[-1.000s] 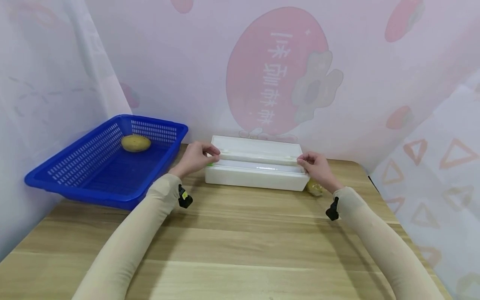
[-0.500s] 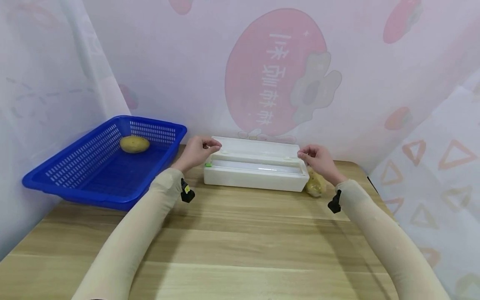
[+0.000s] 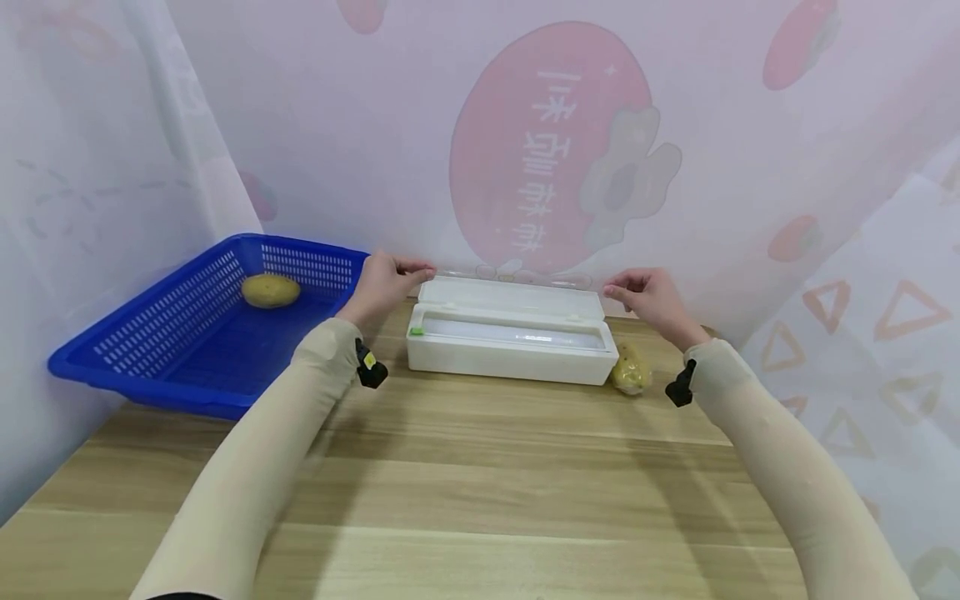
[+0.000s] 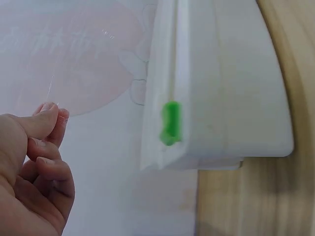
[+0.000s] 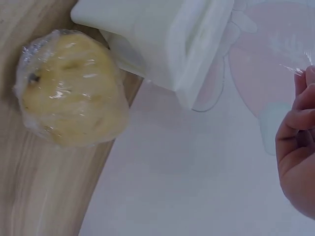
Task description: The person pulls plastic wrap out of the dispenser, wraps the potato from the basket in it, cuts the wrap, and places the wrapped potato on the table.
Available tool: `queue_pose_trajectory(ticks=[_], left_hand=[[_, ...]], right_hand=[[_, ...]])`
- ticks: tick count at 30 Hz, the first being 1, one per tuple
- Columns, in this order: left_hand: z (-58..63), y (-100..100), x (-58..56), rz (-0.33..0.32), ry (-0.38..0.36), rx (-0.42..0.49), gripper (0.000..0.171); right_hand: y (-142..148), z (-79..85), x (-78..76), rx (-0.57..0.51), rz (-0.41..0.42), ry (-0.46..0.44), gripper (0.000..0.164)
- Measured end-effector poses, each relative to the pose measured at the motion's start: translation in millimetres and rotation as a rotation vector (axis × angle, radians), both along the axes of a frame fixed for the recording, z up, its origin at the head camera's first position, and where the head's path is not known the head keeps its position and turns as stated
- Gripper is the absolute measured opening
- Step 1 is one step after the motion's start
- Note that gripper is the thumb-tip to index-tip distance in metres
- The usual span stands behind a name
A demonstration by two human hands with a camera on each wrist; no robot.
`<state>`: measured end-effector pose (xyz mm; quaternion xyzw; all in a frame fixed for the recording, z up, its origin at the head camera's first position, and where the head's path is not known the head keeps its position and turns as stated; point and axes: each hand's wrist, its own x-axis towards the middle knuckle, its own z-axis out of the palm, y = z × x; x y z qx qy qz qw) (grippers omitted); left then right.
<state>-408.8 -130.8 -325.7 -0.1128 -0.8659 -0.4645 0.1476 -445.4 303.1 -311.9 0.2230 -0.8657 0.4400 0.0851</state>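
Note:
My left hand [image 3: 382,287] pinches one end of a clear sheet of cling film [image 4: 50,87] between thumb and fingertips, above the left end of a white cling film dispenser [image 3: 510,358]. Over the right end, my right hand [image 3: 652,302] pinches the film's other end. Between the hands the film is almost invisible; faint creases and glints show in both wrist views. The dispenser's lid [image 3: 517,300] is tipped back, and a green slider [image 4: 171,123] sits at its left end. Touching or close to its right end lies a film-wrapped potato [image 5: 74,91].
To the left stands a blue perforated basket [image 3: 187,271] with one bare potato [image 3: 271,291] inside. A printed curtain [image 3: 360,150] hangs right behind the wooden table [image 3: 540,467]. Black wrist cameras are strapped to both sleeves.
Both hands have risen from the dispenser's front and moved back past its lid, drawing the film upward. The right hand has also shifted right, uncovering the wrapped potato.

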Motion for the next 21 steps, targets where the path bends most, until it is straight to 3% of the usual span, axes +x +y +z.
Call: queue_pose_trajectory(ticks=[15,21], left_hand=[[37.4,6,11.2,0.009,0.095,-0.032,0.022],[55.0,5,14.0,0.002,0.135,-0.059,0.022]], right_hand=[[-1,33.8,-0.7,-0.021,-0.056,0.066,0.024],[-1,46.7,1.3,-0.038,-0.041,0.113,0.023]])
